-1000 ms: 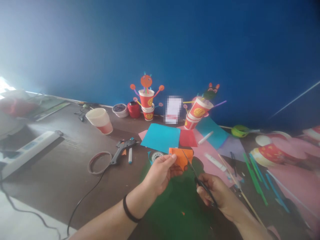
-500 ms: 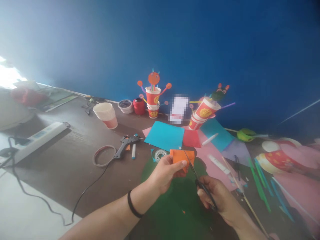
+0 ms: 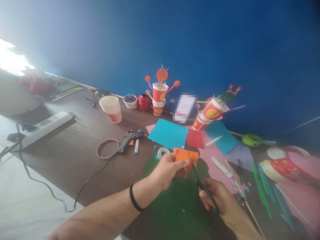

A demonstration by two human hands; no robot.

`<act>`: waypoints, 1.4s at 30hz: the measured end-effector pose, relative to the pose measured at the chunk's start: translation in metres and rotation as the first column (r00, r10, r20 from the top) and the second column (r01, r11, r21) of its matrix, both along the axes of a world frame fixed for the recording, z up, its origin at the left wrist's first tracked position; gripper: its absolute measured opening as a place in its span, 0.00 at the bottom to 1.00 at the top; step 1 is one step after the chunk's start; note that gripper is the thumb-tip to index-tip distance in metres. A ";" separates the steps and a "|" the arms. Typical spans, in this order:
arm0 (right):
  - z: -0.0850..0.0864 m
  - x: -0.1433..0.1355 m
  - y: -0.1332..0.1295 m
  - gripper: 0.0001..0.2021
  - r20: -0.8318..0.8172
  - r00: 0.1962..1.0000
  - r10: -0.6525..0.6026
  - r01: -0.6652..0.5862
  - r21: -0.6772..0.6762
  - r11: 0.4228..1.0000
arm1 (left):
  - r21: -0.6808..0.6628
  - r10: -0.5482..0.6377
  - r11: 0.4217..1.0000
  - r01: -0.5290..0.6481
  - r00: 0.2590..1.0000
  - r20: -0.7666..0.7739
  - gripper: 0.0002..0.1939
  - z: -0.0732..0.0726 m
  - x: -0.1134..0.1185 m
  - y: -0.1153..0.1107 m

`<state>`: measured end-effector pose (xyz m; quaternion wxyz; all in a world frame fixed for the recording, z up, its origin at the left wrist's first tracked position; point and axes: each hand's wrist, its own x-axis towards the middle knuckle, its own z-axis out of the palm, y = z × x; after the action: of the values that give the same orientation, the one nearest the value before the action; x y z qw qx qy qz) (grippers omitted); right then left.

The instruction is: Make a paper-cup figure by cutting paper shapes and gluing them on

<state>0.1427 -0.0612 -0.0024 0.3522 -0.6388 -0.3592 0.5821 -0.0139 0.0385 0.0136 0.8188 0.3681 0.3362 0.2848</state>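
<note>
The left hand (image 3: pixel 168 170) pinches a small folded piece of orange paper (image 3: pixel 185 156) between thumb and fingers, holding it up above a dark green paper sheet (image 3: pixel 175 203) that lies on the brown wooden table (image 3: pixel 67 156). The right hand (image 3: pixel 220 200) is curled shut around the handles of a pair of dark-handled scissors (image 3: pixel 202 181), whose thin blades reach up toward eleven o'clock and meet the orange paper's right edge; whether the blades are parted I cannot tell.

At twelve o'clock from the orange paper lies a light blue paper sheet (image 3: pixel 168 134), with a red paper square (image 3: pixel 195 138) just beside it at its three o'clock. A black glue gun (image 3: pixel 130 138) lies at nine o'clock of the blue sheet, near a ring of tape (image 3: pixel 107 148). Farther back, against the blue wall (image 3: pixel 200 43), stand red paper-cup figures (image 3: pixel 160 96) with straws.
</note>
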 end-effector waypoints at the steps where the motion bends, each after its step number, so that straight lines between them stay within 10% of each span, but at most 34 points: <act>1: 0.000 0.000 0.000 0.18 0.007 1.000 0.000 0.000 -0.004 1.000 | 0.000 0.003 1.000 -0.003 1.000 -0.004 0.15 0.000 0.000 0.000; 42: 0.009 -0.006 0.001 0.17 0.056 0.998 -0.036 0.038 -0.029 0.999 | -0.011 0.038 0.999 -0.038 0.999 0.008 0.13 -0.001 0.001 0.001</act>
<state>0.1367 -0.0600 0.0069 0.3430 -0.6665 -0.3480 0.5630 -0.0129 0.0393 0.0122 0.8166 0.3558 0.3414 0.3001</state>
